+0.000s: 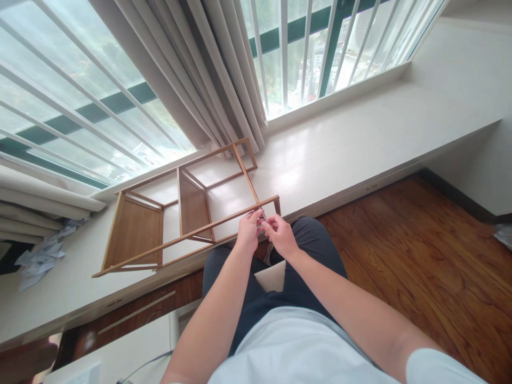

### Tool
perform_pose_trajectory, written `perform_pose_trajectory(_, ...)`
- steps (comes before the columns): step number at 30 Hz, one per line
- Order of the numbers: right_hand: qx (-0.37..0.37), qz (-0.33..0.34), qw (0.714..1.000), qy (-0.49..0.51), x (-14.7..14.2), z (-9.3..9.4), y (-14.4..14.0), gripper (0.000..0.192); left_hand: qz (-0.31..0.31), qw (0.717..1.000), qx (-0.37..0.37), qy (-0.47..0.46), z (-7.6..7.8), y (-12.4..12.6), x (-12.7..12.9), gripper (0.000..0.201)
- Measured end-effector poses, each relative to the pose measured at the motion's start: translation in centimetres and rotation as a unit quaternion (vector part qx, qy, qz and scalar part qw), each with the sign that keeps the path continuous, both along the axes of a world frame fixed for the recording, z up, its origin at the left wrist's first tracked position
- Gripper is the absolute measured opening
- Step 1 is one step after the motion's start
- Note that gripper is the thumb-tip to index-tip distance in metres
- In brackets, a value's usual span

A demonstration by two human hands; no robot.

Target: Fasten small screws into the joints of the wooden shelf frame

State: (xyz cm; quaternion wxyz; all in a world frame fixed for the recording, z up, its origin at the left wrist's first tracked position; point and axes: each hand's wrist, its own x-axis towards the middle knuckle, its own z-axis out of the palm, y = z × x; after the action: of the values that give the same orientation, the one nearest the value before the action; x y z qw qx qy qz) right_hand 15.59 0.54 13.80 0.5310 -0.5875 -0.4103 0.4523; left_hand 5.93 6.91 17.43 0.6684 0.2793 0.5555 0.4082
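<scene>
Together, the left hand [248, 230] and right hand [280, 234] pinch a small, unclear part just below the near rail of a light-brown wooden slatted shelf frame [176, 213] lying sideways on the white window ledge [360, 144]. Fumbled, it would likely drop to the floor.

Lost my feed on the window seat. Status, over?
Left hand and right hand pinched together on something small, too tiny to identify. Wooden shelf frame lying on the white ledge, beside the fingers. Crumpled paper far left.
</scene>
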Motion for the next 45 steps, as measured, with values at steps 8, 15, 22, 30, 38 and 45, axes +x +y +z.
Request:
perform_pose_trajectory(8,-0.004,0.012,0.992,0.126,0.0,0.4,0.2,0.034,0.007,1.0,-0.012,0.013,0.1,0.1,0.0,0.036)
perform_pose_trajectory(15,-0.089,0.024,0.926,0.365,0.0,0.5,0.9,0.029,-0.007,1.0,0.001,0.012,-0.1,0.0,0.0,0.036)
perform_pose_trajectory(22,-0.201,0.052,0.822,0.53,0.6,1.3,1.4,0.023,-0.005,1.0,-0.013,0.018,0.2,0.1,0.2,0.036)
perform_pose_trajectory(30,-0.196,0.054,0.832,0.517,0.5,1.1,1.3,0.026,-0.019,1.0,-0.011,0.015,0.1,0.1,0.1,0.038)
perform_pose_trajectory(38,-0.183,0.061,0.839,0.509,0.5,1.3,0.9,0.034,-0.013,1.0,-0.014,0.012,0.1,0.0,0.0,0.035)
perform_pose_trajectory(45,-0.116,0.035,0.895,0.429,0.3,0.8,0.3,0.036,-0.021,1.0,-0.01,0.006,0.2,-0.3,0.0,0.034)
